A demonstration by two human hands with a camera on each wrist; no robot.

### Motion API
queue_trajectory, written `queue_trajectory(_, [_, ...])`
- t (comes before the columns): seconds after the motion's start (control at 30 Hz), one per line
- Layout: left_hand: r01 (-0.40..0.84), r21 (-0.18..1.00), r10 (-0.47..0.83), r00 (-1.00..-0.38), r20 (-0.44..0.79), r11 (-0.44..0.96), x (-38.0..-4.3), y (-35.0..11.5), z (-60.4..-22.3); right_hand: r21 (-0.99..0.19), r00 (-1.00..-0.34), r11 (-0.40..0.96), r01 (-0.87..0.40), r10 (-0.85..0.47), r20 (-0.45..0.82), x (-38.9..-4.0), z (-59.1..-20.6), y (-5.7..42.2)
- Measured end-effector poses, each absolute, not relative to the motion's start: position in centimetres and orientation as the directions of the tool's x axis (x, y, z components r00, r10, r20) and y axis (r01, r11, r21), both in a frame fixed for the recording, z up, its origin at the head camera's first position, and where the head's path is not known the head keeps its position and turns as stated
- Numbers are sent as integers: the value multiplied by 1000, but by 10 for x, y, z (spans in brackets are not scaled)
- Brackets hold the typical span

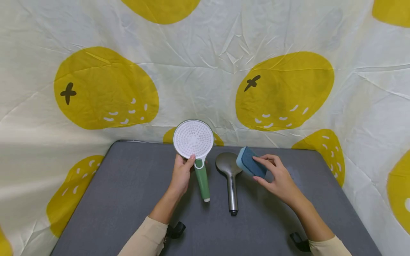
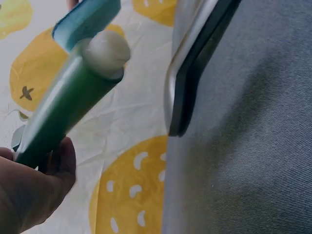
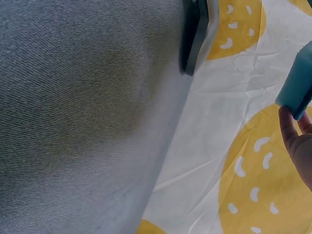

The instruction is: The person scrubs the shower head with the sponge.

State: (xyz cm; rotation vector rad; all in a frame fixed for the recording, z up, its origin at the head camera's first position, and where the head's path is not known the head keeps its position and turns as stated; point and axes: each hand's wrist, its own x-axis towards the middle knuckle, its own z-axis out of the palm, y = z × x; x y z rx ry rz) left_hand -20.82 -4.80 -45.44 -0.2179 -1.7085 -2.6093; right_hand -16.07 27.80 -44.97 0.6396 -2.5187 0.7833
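Note:
My left hand [image 1: 182,173] grips a shower head [image 1: 193,139] at its neck, thumb on the front by the rim. Its round white spray face looks toward me, and the green handle [image 2: 68,102] slants downward. In my right hand [image 1: 278,177] a blue sponge [image 1: 253,163] is pinched between thumb and fingers, apart from the shower head; in the right wrist view the sponge [image 3: 297,83] shows at the right edge. Between the two hands a second shower head [image 1: 232,183], dark metallic, lies on the grey table with its handle toward me.
The grey table [image 1: 134,199] backs onto a white cloth [image 1: 198,46] printed with yellow fruit shapes, which also hangs at both sides. Black straps [image 1: 176,230] show near each wrist.

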Motion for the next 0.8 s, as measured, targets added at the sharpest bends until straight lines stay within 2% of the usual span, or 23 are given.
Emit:
queue_trajectory(0.27, [40,923,57,-996,67,-383,-213,-46,-449,-431,-829,742,-514,-300,473,-165,-452,283])
queue_trajectory(0.47, [67,923,73,-992,101,-380,-216,-44,-446,-414,-812,732,-541,-326,485,-171,-453,284])
queue_trajectory(0.8, [-11,864,134,-989,65,-503,-219,-36,-439,-406,-791,709,-577,-359,496,-180,-450,288])
